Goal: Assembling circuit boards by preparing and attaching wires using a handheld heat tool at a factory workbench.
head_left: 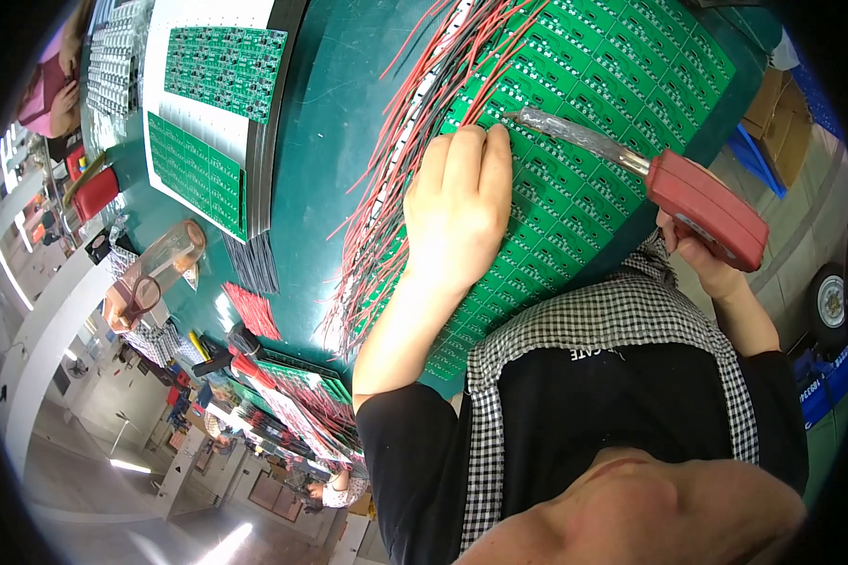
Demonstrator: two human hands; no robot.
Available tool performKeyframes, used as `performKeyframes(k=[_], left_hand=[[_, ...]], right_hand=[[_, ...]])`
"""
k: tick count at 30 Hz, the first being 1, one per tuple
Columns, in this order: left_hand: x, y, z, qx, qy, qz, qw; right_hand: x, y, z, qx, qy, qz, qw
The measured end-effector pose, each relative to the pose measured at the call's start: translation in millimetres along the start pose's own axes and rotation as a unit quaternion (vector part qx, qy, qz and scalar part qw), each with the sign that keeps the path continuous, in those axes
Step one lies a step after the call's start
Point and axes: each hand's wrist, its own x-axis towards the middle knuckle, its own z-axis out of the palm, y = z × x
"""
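My left hand [460,198] lies over a green circuit board panel [622,104], fingers pressed together. A red wire [481,99] comes out at its fingertips; the pinched end itself is hidden. My right hand [702,254] is wrapped around the handle of a red soldering gun [707,209]. Its barrel, covered in a wrinkled silvery wrap, points left, and the tip is close to my left fingertips, at the board's surface. Along the panel's left side a bundle of red and black wires [396,188] is spread out, some lying on the board.
On the green table [325,85], to the left, a white stack [219,14] carries more circuit boards [224,71]. Nearer are bundles of black wires [252,264] and red wires [252,311], scissors [141,294] and a clear plastic container [174,252]. Another person [57,94] sits at the far left.
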Motion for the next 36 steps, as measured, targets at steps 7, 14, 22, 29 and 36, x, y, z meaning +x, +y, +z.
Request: performKeyframes(k=[7, 14, 22, 29, 36], left_hand=[[-5, -3, -4, 0.016, -0.017, -0.006, 1.0], [1, -1, -2, 0.013, -0.008, 0.0, 1.0], [-4, -2, -6, 0.043, -0.022, -0.001, 0.999], [0, 3, -7, -0.021, -0.028, -0.051, 0.998], [-3, 3, -8, 0.0, -0.036, -0.056, 0.998]], right_hand=[[8, 14, -7, -0.082, -0.031, -0.054, 0.995], [3, 6, -1, -0.018, 0.0, -0.039, 0.999], [3, 16, -10, 0.013, -0.053, -0.006, 0.998], [9, -2, 2, 0.018, -0.012, -0.031, 0.999], [14, 6, -1, -0.041, -0.023, -0.04, 0.998]])
